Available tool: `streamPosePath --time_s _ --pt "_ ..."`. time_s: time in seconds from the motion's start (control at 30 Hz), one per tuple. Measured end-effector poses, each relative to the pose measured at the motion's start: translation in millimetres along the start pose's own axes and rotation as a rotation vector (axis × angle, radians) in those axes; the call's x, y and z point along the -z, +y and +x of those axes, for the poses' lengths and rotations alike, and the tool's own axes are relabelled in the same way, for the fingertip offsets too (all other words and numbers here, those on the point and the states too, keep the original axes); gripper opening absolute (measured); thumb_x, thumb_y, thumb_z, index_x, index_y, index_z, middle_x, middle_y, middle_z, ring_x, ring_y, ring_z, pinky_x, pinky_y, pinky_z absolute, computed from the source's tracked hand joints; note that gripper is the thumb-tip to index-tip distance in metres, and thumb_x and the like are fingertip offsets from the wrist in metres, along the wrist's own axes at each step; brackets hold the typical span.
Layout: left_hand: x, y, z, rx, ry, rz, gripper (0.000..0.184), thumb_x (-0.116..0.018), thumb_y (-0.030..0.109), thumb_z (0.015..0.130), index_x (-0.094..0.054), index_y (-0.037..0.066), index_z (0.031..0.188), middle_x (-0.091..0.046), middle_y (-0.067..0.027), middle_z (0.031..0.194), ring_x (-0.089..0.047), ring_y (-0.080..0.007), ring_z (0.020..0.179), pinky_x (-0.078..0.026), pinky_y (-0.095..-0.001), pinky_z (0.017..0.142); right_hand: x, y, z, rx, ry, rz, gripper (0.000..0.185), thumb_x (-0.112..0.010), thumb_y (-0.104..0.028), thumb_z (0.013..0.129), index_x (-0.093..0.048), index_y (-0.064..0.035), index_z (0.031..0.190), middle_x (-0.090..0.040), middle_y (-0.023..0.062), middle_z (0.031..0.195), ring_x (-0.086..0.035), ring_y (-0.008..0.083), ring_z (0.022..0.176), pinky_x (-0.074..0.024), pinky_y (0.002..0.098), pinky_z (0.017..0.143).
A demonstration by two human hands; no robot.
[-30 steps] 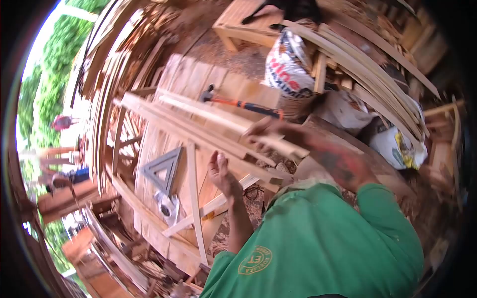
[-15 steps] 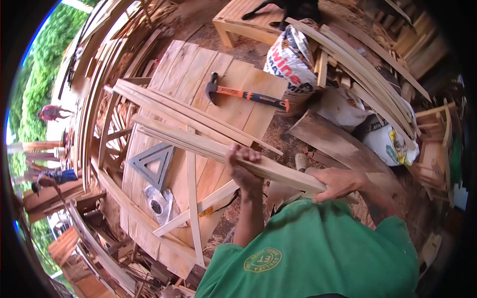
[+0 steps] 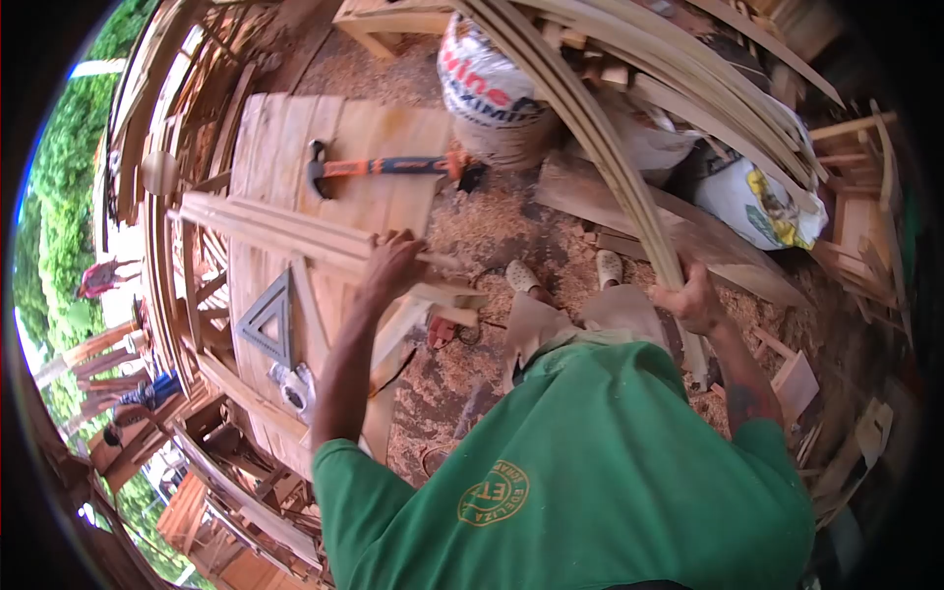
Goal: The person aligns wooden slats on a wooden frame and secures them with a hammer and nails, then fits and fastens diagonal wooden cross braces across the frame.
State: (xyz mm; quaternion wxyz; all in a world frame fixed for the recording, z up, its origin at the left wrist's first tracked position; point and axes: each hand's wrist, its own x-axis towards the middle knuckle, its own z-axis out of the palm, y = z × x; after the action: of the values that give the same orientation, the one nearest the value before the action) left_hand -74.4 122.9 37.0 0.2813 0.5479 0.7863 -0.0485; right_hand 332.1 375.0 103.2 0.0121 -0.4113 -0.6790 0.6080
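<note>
My right hand is closed around the near part of a bundle of long, thin wooden strips, which slants up and away past the sacks. Over on the left, my left hand has its fingers curled over the near end of other wooden strips lying across the plank tabletop. A claw hammer with an orange and black handle rests on the planks beyond them. Nearer me lie a grey triangular speed square and a roll of tape in clear plastic.
A white printed sack stands past the table's right edge. Further right are a second sack, stacked strips and a wide board. Sawdust covers the floor around my feet. Two people are in the distance at left.
My left hand has let go of the bundle and moved left onto the strips on the table. My right hand has swung the bundle away to the right, off the tabletop.
</note>
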Motion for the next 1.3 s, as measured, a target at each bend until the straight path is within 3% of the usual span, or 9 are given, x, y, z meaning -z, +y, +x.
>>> streamPosePath --time_s 0.13,0.23,0.53,0.57,0.63,0.9,1.1,1.2,1.3 --pt "-4 3 13 -0.270 0.162 0.170 0.025 -0.073 0.016 0.072 -0.065 0.007 0.093 -0.061 -0.0122 0.096 -0.059 -0.0335 0.095 -0.047 -0.0443 0.084 61 41 -13 0.014 -0.028 -0.036 0.041 -0.073 -0.016 0.071 -0.060 -0.0031 0.107 -0.061 0.0051 0.088 -0.055 0.0140 0.075 -0.0461 0.0295 0.069" --pt "42 131 8 -0.440 0.034 -0.018 0.030 -0.064 -0.004 0.072 -0.063 0.007 0.100 -0.061 -0.0110 0.095 -0.062 -0.0327 0.089 -0.051 -0.0444 0.080 119 58 -24 -0.117 -0.297 0.228 0.037 -0.075 -0.020 0.074 -0.061 -0.0023 0.103 -0.066 0.0094 0.092 -0.064 0.0163 0.074 -0.0510 0.0304 0.071" --pt "-21 526 62 -0.790 -0.404 0.269 0.032 -0.056 0.018 0.091 -0.056 -0.004 0.115 -0.063 -0.0201 0.102 -0.064 -0.0299 0.092 -0.053 -0.0423 0.078 168 113 38 -0.186 -0.628 0.321 0.061 -0.082 -0.045 0.077 -0.055 0.0004 0.106 -0.067 0.0112 0.095 -0.071 0.0203 0.081 -0.0565 0.0320 0.051" --pt "-64 536 58 -0.891 -0.148 0.235 0.028 -0.056 0.018 0.091 -0.061 -0.004 0.108 -0.066 -0.0175 0.095 -0.067 -0.0278 0.087 -0.054 -0.0419 0.072 171 116 44 -0.197 -0.664 0.247 0.060 -0.082 -0.042 0.078 -0.055 0.0009 0.110 -0.068 0.0115 0.097 -0.071 0.0204 0.081 -0.0572 0.0320 0.052" --pt "-64 585 55 -0.860 -0.307 0.257 0.018 -0.058 0.016 0.085 -0.071 0.003 0.084 -0.067 -0.0118 0.080 -0.067 -0.0251 0.079 -0.050 -0.0383 0.065 160 140 55 -0.177 -0.727 0.285 0.063 -0.083 -0.038 0.077 -0.055 0.0020 0.117 -0.068 0.0115 0.100 -0.071 0.0213 0.084 -0.0596 0.0333 0.058" --pt "-88 625 58 -1.059 0.021 0.331 0.021 -0.059 0.018 0.077 -0.069 0.000 0.080 -0.063 -0.0108 0.075 -0.061 -0.0233 0.069 -0.046 -0.0376 0.058 158 124 34 -0.228 -1.114 0.972 0.065 -0.087 -0.035 0.072 -0.058 -0.0004 0.118 -0.068 0.0115 0.100 -0.067 0.0198 0.082 -0.0568 0.0330 0.066" --pt "-100 637 83 -1.203 -0.019 0.282 0.033 -0.055 0.020 0.083 -0.066 -0.003 0.103 -0.064 -0.0179 0.107 -0.061 -0.0297 0.102 -0.047 -0.0415 0.089 216 98 30 -0.010 -0.909 0.364 0.072 -0.088 -0.024 0.069 -0.051 -0.0011 0.126 -0.066 0.0122 0.108 -0.061 0.0178 0.103 -0.0501 0.0336 0.088" --pt "-83 615 105 -1.172 -0.228 0.031 0.063 -0.050 0.023 0.093 -0.032 0.003 0.150 -0.031 -0.0285 0.153 -0.029 -0.0444 0.143 -0.020 -0.0559 0.118 237 119 35 0.143 -0.597 -0.030 0.055 -0.078 -0.013 0.074 -0.051 0.0013 0.120 -0.067 0.0130 0.091 -0.064 0.0184 0.074 -0.0544 0.0328 0.066" --pt "-104 574 110 -1.089 -0.080 0.171 0.062 -0.051 0.021 0.093 -0.034 0.002 0.149 -0.034 -0.0267 0.151 -0.028 -0.0415 0.144 -0.021 -0.0530 0.119 270 167 62 0.403 -0.081 -0.546 0.036 -0.066 -0.007 0.081 -0.050 0.0036 0.112 -0.064 0.0102 0.076 -0.056 0.0183 0.046 -0.0514 0.0309 0.041"
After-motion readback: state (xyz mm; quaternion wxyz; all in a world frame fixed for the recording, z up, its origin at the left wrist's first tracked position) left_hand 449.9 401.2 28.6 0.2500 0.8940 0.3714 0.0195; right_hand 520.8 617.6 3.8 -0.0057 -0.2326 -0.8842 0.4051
